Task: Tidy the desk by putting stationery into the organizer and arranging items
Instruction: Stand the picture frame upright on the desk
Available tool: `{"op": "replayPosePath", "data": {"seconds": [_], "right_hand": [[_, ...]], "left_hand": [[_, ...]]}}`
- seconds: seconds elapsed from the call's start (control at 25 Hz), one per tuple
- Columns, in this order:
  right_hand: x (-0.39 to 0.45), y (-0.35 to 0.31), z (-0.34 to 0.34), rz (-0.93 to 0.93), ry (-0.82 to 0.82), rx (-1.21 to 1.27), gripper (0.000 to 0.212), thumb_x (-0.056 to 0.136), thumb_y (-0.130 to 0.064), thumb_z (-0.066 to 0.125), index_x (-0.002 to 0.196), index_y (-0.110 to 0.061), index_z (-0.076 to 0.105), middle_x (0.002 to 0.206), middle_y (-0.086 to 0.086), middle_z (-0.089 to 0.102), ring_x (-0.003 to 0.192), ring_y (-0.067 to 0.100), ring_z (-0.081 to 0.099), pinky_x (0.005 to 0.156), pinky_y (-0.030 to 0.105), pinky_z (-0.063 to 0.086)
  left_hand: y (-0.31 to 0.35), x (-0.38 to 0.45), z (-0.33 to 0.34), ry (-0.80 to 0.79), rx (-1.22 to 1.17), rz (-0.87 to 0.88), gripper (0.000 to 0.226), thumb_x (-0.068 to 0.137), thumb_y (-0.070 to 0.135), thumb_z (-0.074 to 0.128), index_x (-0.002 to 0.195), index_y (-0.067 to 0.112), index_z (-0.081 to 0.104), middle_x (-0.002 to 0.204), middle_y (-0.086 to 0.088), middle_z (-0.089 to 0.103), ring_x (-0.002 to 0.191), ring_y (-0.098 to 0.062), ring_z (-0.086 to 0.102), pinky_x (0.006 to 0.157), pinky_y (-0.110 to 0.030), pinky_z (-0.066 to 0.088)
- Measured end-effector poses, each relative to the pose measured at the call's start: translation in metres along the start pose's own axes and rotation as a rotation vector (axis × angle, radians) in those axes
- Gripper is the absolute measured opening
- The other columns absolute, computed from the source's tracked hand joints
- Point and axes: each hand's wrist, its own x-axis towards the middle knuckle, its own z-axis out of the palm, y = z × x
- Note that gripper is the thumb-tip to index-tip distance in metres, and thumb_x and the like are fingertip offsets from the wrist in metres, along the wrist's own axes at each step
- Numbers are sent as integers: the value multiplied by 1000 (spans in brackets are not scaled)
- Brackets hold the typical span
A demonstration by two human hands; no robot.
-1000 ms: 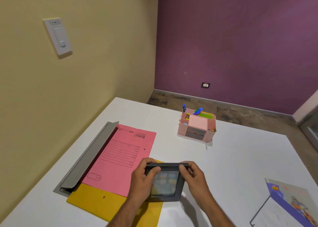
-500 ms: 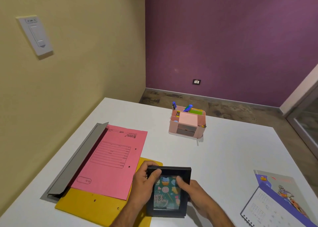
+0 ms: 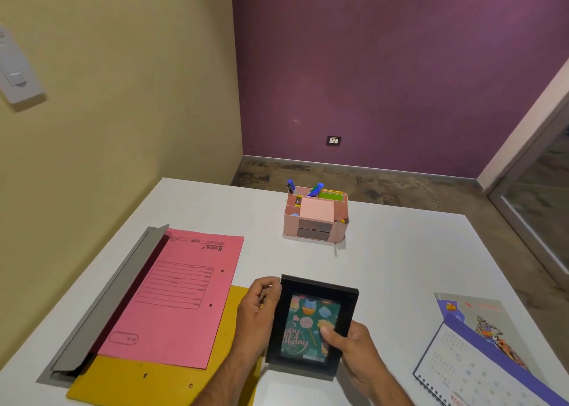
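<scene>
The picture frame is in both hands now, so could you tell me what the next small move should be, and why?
Probably stand the picture frame upright on the bare white desk, between the pink organizer and the calendar. The left hand and right hand both hold it by its sides, raised and tilted toward the camera, and the organizer's compartments look too small for it.

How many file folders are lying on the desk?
3: the grey folder nearest the wall, the pink folder overlapping it, and the yellow folder beneath the pink one. More could be hidden underneath.

left hand fingers curled, right hand gripping, thumb forward
</scene>
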Motion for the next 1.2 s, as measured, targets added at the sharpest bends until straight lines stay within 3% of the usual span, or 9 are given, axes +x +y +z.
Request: {"op": "replayPosePath", "data": {"seconds": [0.16, 0.36, 0.44, 0.52, 0.6, 0.76, 0.92, 1.04, 1.2], "right_hand": [[6, -20, -51, -75, 127, 69, 28, 82, -4, 69, 110, 1, 66, 103, 15, 74, 95, 32, 71, 76, 41, 60], [26, -55, -143, -183, 294, 22, 81, 43, -47, 94, 106, -5, 67, 106, 12, 74, 100, 31, 70, 83, 43, 59], [34, -73, -179, -218, 351, 52, 81, 37, -42, 96, 104, -4, 68, 105, 15, 74, 96, 29, 71, 78, 38, 60], [44, -90, -214, -224, 388, 69, 85, 38, -45, 95, 108, -6, 67, 110, 13, 72, 102, 31, 69, 86, 48, 57], [56, -105, -248, -243, 414, 74, 90, 36, -51, 94, 110, -9, 66, 113, 10, 72, 105, 31, 68, 92, 53, 53], [85, -131, -307, -291, 465, 59, 89, 27, -54, 95, 102, -12, 69, 105, 8, 74, 98, 25, 71, 84, 43, 57], [120, -146, -352, -326, 483, 61, 95, 23, -52, 96, 102, -10, 67, 99, 6, 74, 90, 19, 72, 72, 32, 61], [146, -150, -379, -326, 487, 63, 85, 32, -47, 96, 104, -11, 67, 102, 6, 75, 96, 21, 71, 81, 39, 58], [184, -156, -409, -309, 512, 92, 27, 76, -9, 74, 102, -12, 66, 102, 6, 72, 98, 24, 69, 79, 36, 58]], "left_hand": [[-15, 23, 26, 16, 244, 17, 8, 91, 35, 64, 88, 28, 66, 87, 9, 72, 89, -12, 66, 73, -24, 54], [-33, 48, 87, -188, 495, 44, 20, 89, 43, 63, 103, 29, 62, 104, 8, 66, 94, -8, 62, 62, -5, 45], [-45, 61, 114, -291, 654, 97, 32, 87, 57, 57, 112, 37, 57, 114, 13, 61, 100, -4, 58, 79, -12, 46], [-54, 71, 144, -360, 749, 161, 41, 85, 64, 52, 118, 40, 54, 121, 13, 57, 106, -4, 56, 94, -24, 47], [-58, 77, 178, -371, 805, 276, 46, 86, 62, 52, 124, 37, 54, 125, 13, 56, 113, -7, 53, 101, -22, 39], [-66, 101, 241, -444, 990, 513, 57, 88, 57, 51, 137, 28, 46, 139, 9, 52, 132, -16, 41, 111, -31, 25], [-80, 133, 291, -531, 1179, 556, 69, 92, 62, 36, 150, 28, 22, 160, 7, 22, 148, -20, 16, 120, -42, 7], [-102, 154, 317, -550, 1298, 584, 75, 93, 68, 23, 153, 24, 19, 162, 2, 11, 149, -25, 12, 119, -49, 4], [-130, 173, 337, -585, 1356, 589, 80, 91, 75, 19, 153, 25, 21, 161, -2, 11, 149, -28, 12, 114, -56, 5]]}}
